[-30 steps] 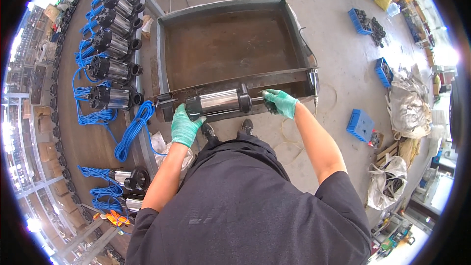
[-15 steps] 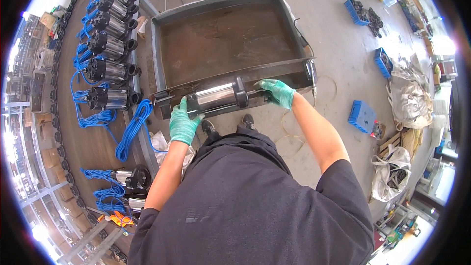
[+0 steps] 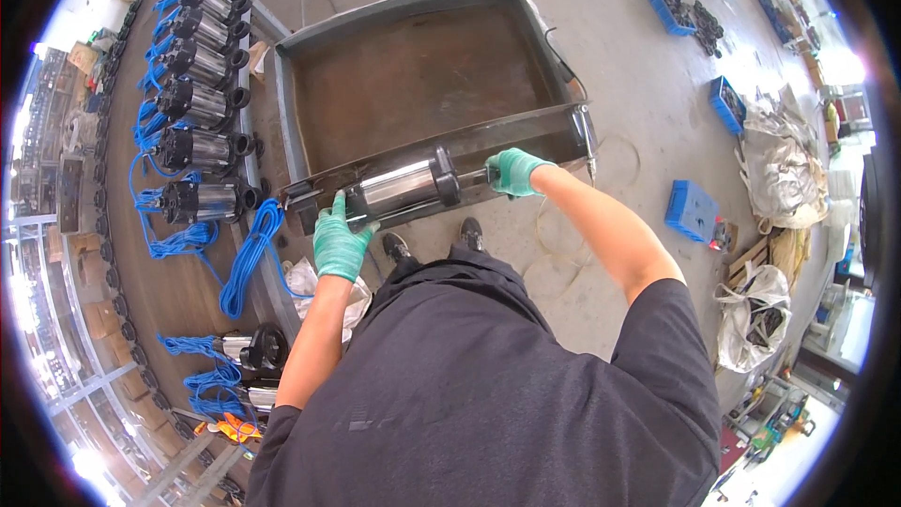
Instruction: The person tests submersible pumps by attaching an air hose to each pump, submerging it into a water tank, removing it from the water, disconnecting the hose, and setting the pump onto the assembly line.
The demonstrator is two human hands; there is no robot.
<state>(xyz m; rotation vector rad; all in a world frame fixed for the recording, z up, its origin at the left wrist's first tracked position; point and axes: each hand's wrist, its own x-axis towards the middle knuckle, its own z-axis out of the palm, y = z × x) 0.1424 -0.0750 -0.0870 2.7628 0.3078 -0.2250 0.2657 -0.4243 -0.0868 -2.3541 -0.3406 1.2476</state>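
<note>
A submersible pump (image 3: 399, 185) with a silver barrel and black ends lies on its side along the near ledge of a metal tray. My left hand (image 3: 340, 242), in a green glove, grips its black left end, fingers on the far side and thumb on the near side. A thin metal shaft (image 3: 472, 174) sticks out of the pump's right end. At the shaft's outer end my right hand (image 3: 514, 173), also gloved in green, is closed with its fingers curled; a dark part shows by the fingertips, but the hand hides what it holds.
The brown-bottomed tray (image 3: 394, 1) extends beyond the ledge. Leftward, a row of similar pumps (image 3: 197, 148) with blue cables stands on a conveyor bench, and a coiled blue cable (image 3: 251, 258) hangs over its edge. Blue crates (image 3: 692, 211) and white sacks (image 3: 785, 174) occupy the floor at right.
My right hand's fingers, stretched over the shaft earlier, are now curled closed near its end. My left hand stays on the pump's left end. The whole view has shifted slightly.
</note>
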